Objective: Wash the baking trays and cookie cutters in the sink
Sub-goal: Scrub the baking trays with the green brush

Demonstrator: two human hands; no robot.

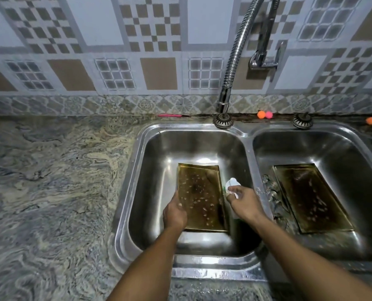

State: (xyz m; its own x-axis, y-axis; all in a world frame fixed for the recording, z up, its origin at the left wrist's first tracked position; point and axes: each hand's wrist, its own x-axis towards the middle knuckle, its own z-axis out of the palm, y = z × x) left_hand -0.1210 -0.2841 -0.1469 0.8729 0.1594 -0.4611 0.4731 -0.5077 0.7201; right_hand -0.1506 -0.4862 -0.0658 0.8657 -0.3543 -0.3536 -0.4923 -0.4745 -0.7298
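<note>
Left hand [174, 210] grips the near-left edge of the greasy baking tray [200, 196] lying flat in the left basin of the sink [247, 137], right hand [245, 199] pinches a white-topped item [232, 183] just beside it, second tray [313, 197] sitting in the right basin.

No readable text anywhere. The white-capped bottle [232, 185] held in the right hand [245, 203] is mostly hidden by the fingers, label not visible. The wall tiles [150, 29] carry checks and grid patterns only, no lettering or numbers
</note>
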